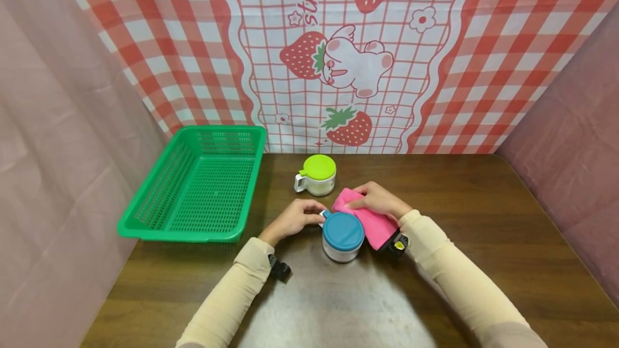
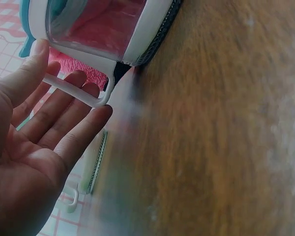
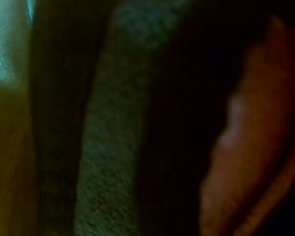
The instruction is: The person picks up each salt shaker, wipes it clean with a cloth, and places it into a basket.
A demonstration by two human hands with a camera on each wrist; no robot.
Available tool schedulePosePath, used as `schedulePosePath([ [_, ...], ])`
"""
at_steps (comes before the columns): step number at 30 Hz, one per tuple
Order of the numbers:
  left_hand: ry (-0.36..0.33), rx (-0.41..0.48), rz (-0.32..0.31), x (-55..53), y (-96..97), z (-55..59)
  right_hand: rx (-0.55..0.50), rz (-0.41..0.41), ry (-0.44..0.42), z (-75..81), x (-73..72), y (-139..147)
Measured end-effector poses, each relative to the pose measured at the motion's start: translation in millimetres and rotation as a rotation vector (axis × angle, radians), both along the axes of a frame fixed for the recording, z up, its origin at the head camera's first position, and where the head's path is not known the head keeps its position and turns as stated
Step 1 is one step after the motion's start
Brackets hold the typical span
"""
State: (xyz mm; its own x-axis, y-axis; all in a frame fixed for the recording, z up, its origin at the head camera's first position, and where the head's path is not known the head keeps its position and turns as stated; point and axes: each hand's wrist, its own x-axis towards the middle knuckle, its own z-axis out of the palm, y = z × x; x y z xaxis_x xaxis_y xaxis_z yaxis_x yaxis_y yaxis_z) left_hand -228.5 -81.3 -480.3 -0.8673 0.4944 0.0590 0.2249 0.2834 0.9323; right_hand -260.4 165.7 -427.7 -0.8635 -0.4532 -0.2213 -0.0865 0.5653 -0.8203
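Observation:
A clear jar with a blue lid [image 1: 343, 231], a white base and a white handle [image 2: 78, 92] stands on the table in front of me. My left hand [image 1: 295, 220] holds it by that handle, thumb near the top and fingers behind the loop. A pink cloth [image 1: 376, 225] lies along the jar's right side, gripped by my right hand [image 1: 379, 200]. The cloth drapes down from that hand toward the wrist. Dark and blurred, the right wrist view shows little beyond cloth and part of the hand [image 3: 250, 142].
Behind the blue-lidded jar stands a similar jar with a lime-green lid [image 1: 319, 167], its handle pointing left. A green plastic basket [image 1: 253, 181] sits at the left of the wooden table [image 1: 488, 219]. A checked strawberry curtain [image 1: 208, 58] hangs along the back edge.

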Motion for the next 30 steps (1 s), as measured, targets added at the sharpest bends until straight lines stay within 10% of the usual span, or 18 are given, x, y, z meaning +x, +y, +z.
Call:
schedulePosePath([
  [30, 0.04, -0.087, 0.046, -1.3, -0.7, 1.8, 0.195, 0.242, 0.04, -7.3, -22.8, -22.6],
])
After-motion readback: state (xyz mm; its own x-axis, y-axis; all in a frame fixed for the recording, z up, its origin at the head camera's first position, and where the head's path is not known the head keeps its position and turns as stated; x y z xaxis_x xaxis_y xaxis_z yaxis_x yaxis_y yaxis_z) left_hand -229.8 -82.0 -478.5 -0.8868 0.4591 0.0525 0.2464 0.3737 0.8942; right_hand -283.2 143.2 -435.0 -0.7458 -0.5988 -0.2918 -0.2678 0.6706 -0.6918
